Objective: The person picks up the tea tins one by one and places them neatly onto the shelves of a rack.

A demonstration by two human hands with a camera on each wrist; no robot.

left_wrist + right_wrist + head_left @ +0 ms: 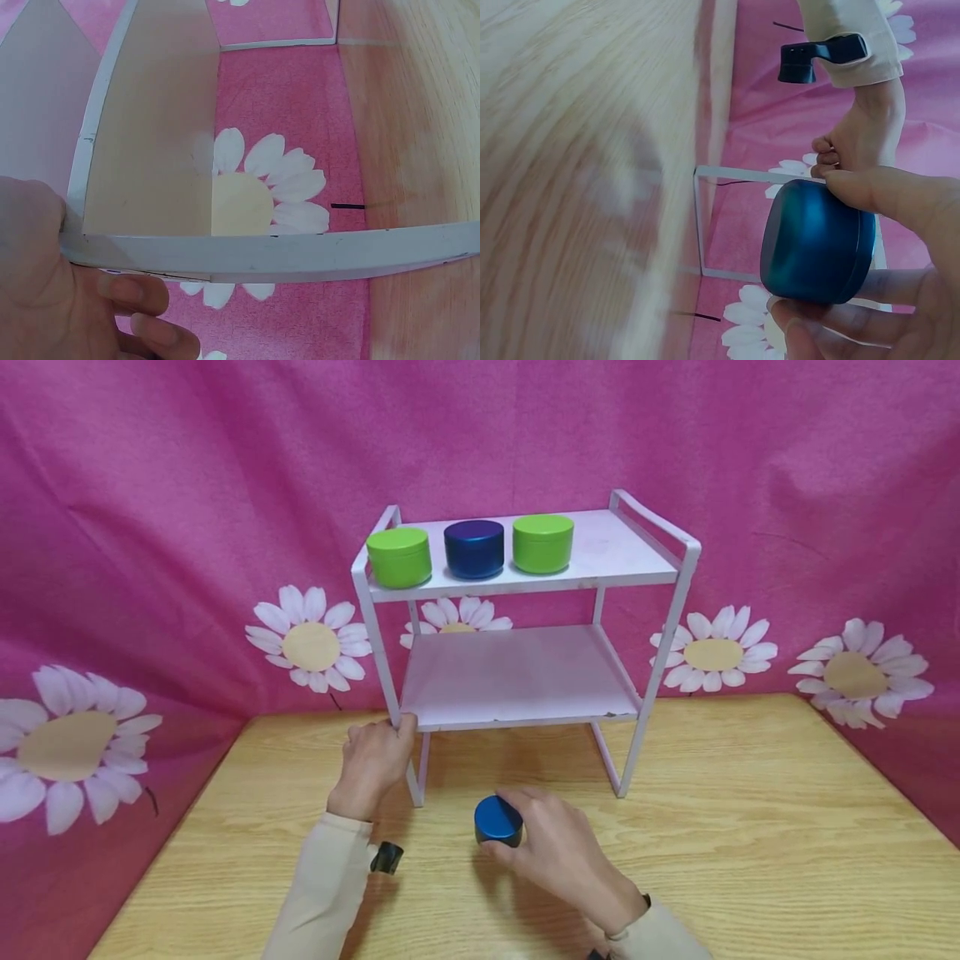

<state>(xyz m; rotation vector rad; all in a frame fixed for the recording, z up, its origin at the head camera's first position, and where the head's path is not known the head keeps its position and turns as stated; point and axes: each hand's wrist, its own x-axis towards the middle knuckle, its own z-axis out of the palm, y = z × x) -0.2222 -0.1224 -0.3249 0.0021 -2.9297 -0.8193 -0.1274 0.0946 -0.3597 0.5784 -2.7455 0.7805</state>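
My right hand (558, 847) grips a round blue tin (498, 821) between thumb and fingers, in front of the white two-tier shelf (517, 672). In the right wrist view the tin (817, 244) is held on its side walls, above the wooden tabletop. My left hand (372, 760) holds the shelf's front left leg at the lower tier's corner; in the left wrist view its thumb and curled fingers (139, 292) go round the white frame (285, 255). On the upper tier stand a green tin (400, 558), a dark blue tin (475, 550) and another green tin (543, 544), in a row.
The shelf's feet stand on a light wooden table (750, 827). Behind and beside it hangs a pink cloth (480, 435) with large white daisies. Raised side rails (656, 518) flank the upper tier. A black strap device (387, 857) sits at the left wrist.
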